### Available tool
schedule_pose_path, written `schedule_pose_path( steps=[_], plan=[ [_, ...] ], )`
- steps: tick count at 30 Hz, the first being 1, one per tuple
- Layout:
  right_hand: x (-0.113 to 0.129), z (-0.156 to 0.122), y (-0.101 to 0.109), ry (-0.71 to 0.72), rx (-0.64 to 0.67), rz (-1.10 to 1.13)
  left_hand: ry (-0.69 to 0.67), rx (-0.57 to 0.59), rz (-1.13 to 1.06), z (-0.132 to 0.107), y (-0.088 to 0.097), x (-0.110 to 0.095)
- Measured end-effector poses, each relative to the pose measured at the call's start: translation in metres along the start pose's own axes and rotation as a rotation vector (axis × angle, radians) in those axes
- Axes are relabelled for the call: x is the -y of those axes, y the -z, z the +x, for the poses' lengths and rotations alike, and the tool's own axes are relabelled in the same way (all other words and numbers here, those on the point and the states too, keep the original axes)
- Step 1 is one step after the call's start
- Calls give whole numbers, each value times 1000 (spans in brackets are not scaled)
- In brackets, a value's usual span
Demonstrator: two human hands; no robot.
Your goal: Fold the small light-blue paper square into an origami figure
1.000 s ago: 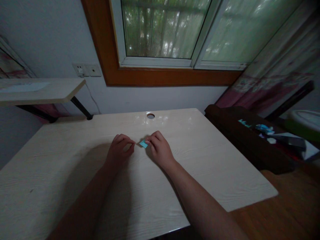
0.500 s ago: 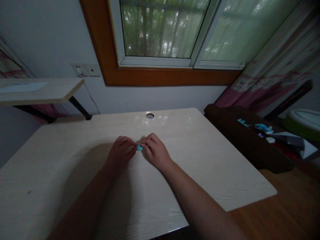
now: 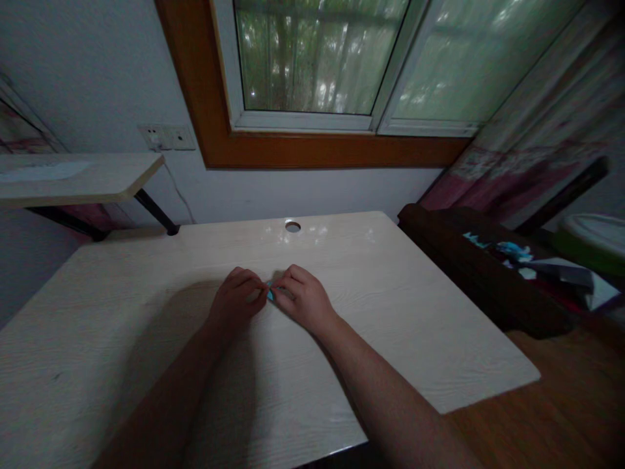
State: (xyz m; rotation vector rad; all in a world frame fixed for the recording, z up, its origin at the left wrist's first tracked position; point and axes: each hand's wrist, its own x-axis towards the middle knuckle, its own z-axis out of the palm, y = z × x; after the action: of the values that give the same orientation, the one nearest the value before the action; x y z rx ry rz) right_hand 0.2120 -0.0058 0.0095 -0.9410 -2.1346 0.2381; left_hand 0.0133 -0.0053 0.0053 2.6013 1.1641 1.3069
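A small light-blue piece, perhaps folded paper (image 3: 270, 294), is pinched between my two hands over the middle of the table (image 3: 390, 326). My left hand (image 3: 237, 296) grips its left side with thumb and forefinger. From the right, my right hand (image 3: 303, 296) closes thumb and fingertips on the other side. Most of the piece is covered by the fingertips, so its exact shape and material are hard to make out.
A round cable hole (image 3: 293, 227) lies near the table's back edge. At the left stands a raised shelf (image 3: 141, 177) on black legs. Beyond the right edge, a dark wooden bench (image 3: 439, 254) bears blue pieces (image 3: 512, 251) and a green container (image 3: 593, 244).
My right hand has shifted slightly left and down, closer to the left hand. Less of the blue piece shows now, and it looks turned more upright.
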Motion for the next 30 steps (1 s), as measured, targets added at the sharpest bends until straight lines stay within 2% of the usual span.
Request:
schedule_pose_path(
  steps=[13, 21, 30],
  plan=[
    [-4, 0, 5, -79, -132, 63, 24, -38, 21, 0, 5, 5],
    [-4, 0, 2, 24, -16, 43, -29, 8, 2, -1, 1, 3],
    [-4, 1, 4, 14, 36, -17, -26, 45, 11, 0, 1, 3]
  ],
)
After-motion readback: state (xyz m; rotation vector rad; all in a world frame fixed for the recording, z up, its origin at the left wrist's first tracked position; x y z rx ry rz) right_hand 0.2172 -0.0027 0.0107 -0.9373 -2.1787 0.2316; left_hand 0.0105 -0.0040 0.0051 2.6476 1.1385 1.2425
